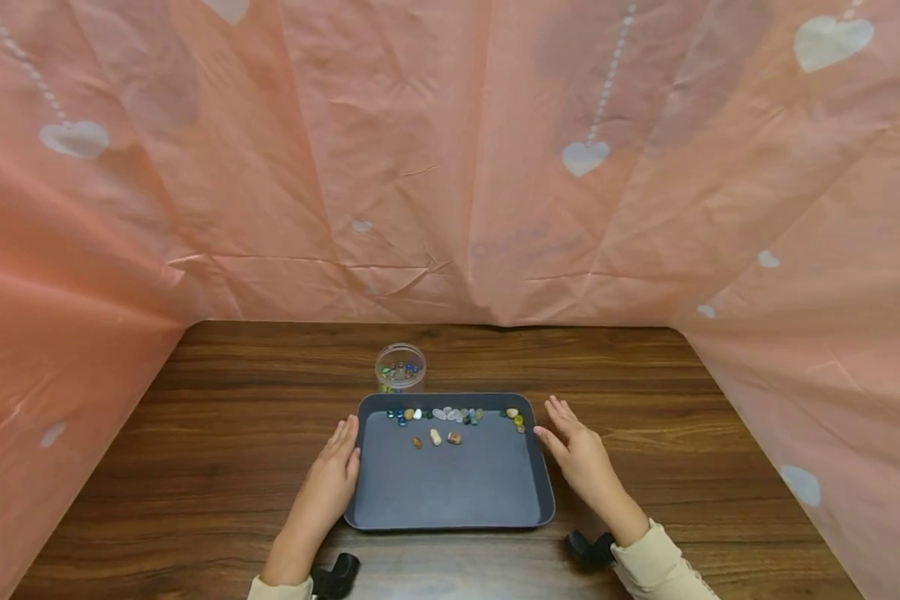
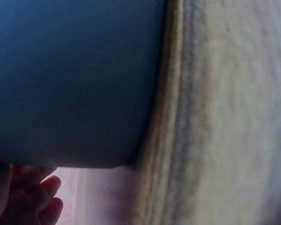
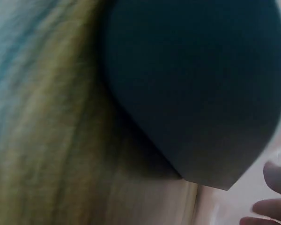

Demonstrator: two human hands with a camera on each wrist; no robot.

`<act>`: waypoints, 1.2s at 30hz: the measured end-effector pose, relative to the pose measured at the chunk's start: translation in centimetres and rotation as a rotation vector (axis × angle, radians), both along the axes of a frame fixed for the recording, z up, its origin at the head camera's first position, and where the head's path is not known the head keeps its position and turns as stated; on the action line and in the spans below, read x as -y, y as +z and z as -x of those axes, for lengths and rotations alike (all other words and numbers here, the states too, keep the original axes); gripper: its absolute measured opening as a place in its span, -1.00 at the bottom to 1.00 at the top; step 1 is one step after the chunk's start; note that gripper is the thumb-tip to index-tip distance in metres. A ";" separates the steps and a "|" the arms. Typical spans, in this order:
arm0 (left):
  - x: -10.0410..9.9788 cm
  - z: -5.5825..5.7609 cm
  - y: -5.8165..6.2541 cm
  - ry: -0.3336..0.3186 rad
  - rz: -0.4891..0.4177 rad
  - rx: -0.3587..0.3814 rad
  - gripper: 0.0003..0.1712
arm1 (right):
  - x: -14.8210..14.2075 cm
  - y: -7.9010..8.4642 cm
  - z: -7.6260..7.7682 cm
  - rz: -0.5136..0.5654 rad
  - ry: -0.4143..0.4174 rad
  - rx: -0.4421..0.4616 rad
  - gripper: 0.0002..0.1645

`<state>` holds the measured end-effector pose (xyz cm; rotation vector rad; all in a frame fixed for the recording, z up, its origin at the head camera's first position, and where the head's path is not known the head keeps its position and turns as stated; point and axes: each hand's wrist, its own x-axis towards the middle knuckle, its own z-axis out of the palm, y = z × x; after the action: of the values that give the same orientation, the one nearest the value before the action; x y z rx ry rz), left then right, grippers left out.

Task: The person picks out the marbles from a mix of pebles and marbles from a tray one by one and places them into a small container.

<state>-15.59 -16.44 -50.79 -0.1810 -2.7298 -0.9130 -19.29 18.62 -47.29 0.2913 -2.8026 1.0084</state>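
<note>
A dark grey rectangular tray lies on the table, its outer wall filling much of the left wrist view and right wrist view. Along its far rim sit several small polished stones, blue, white, clear and green, with a yellowish cluster in the far right corner. Nearer the middle are a brown stone, a cream one and a striped brown one. My left hand lies straight-fingered against the left rim. Fingers extended, my right hand is beside the right rim, thumb close to it.
Just behind the tray stands a round clear container with small coloured pieces inside. The brown wood-grain table ends at a pink curtain printed with hearts, which surrounds the back and both sides.
</note>
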 end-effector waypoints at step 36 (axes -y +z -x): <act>-2.0 2.6 5.4 0.114 -0.189 0.054 -0.70 | 1.5 -1.9 -1.7 -0.289 0.178 0.061 -0.19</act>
<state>-18.15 -14.40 -45.38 0.0360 -2.6500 -1.1497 -17.63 17.09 -49.17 0.5621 -3.0194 0.6476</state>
